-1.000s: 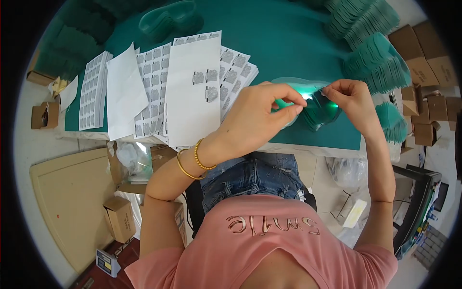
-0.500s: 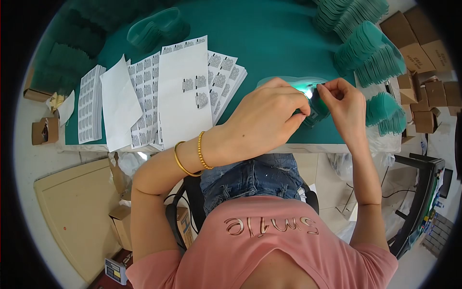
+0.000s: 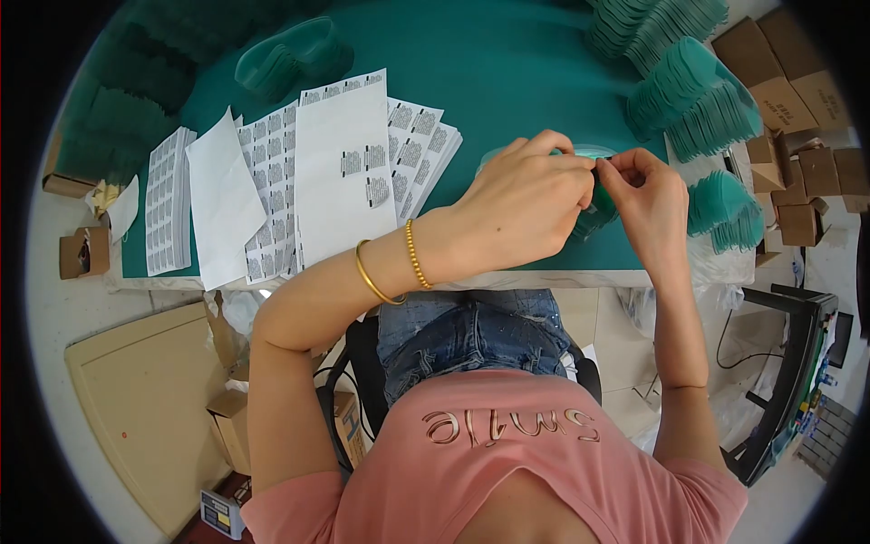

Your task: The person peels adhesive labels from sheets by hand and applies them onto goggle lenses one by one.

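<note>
A clear green plastic piece (image 3: 594,218) lies at the front edge of the green table, mostly covered by my hands. My left hand (image 3: 535,199) is over it, fingers closed and pressed near its upper edge; what they hold is hidden. Close beside it, my right hand (image 3: 645,186) pinches at the same edge with thumb and forefinger, on something too small to make out. Left of my hands lie sheets of printed labels (image 3: 270,154), with a mostly bare backing sheet (image 3: 340,136) on top that bears a few labels.
Stacks of green plastic pieces (image 3: 716,104) stand at the right, with a smaller stack (image 3: 725,213) nearer me. Another stack (image 3: 290,56) sits at the back left. Cardboard boxes (image 3: 779,82) are beyond the right edge. A black frame (image 3: 788,363) stands at the lower right.
My left hand has moved up and right until its fingers meet those of my right hand. The view has shifted a little, and less of the plastic piece shows.
</note>
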Demonstrator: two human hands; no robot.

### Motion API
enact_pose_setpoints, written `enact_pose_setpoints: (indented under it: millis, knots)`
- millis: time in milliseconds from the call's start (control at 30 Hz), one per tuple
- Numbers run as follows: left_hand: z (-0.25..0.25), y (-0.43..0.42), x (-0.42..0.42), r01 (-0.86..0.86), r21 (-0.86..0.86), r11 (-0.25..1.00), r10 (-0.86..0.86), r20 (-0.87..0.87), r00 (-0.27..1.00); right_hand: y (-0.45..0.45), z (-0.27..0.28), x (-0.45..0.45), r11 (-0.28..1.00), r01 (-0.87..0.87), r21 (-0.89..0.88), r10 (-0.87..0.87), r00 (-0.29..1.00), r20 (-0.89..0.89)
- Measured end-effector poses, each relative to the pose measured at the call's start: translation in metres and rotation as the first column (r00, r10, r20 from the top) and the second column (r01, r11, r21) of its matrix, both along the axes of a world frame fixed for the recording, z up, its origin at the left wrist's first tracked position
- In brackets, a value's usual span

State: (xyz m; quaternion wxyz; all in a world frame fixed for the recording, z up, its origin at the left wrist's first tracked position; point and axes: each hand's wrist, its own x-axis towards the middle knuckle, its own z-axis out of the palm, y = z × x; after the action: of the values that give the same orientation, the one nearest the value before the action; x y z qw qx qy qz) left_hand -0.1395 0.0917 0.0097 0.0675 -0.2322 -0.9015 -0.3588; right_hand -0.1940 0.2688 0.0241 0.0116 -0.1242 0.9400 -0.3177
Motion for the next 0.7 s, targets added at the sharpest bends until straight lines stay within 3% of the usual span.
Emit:
enact_pose_setpoints:
  millis: [100,200,300,367,467,533,600,667,700]
  knots:
    - [0.001,-0.001,-0.004,0.024,-0.074,0.997,-0.024,-0.012,1.000,0.016,0.011,-0.017,0.992,-0.125,-0.030,0.125,0.992,-0.014]
    - [0.007,-0.001,-0.008,0.057,-0.131,0.990,-0.056,0.008,0.998,0.017,0.052,-0.046,0.991,-0.084,-0.100,0.065,0.981,-0.183]
    - [0.005,0.001,-0.010,0.037,-0.137,0.990,-0.051,-0.100,0.994,-0.032,0.084,-0.071,0.950,-0.313,-0.018,0.293,0.907,-0.302]
    - [0.008,0.002,-0.001,-0.026,-0.153,0.988,0.000,-0.163,0.987,-0.089,0.087,-0.088,0.864,-0.501,0.039,0.491,0.825,-0.280]
    - [0.014,-0.010,0.020,-0.080,0.000,0.997,0.079,-0.144,0.986,-0.193,0.063,-0.119,0.607,-0.781,0.147,0.763,0.521,-0.383]
    - [0.020,-0.022,0.036,-0.104,0.146,0.984,0.119,-0.100,0.988,-0.264,0.038,-0.127,0.511,-0.850,0.130,0.818,0.433,-0.379]
    - [0.027,-0.037,0.053,-0.142,0.224,0.964,0.160,-0.062,0.985,-0.324,0.016,-0.125,0.514,-0.838,0.184,0.826,0.426,-0.369]
    - [0.031,-0.053,0.070,-0.191,0.260,0.946,0.206,-0.031,0.978,-0.370,-0.001,-0.118,0.599,-0.764,0.239,0.776,0.480,-0.410]
    - [0.034,-0.061,0.077,-0.212,0.281,0.936,0.227,-0.021,0.974,-0.387,0.000,-0.118,0.581,-0.734,0.351,0.813,0.495,-0.307]
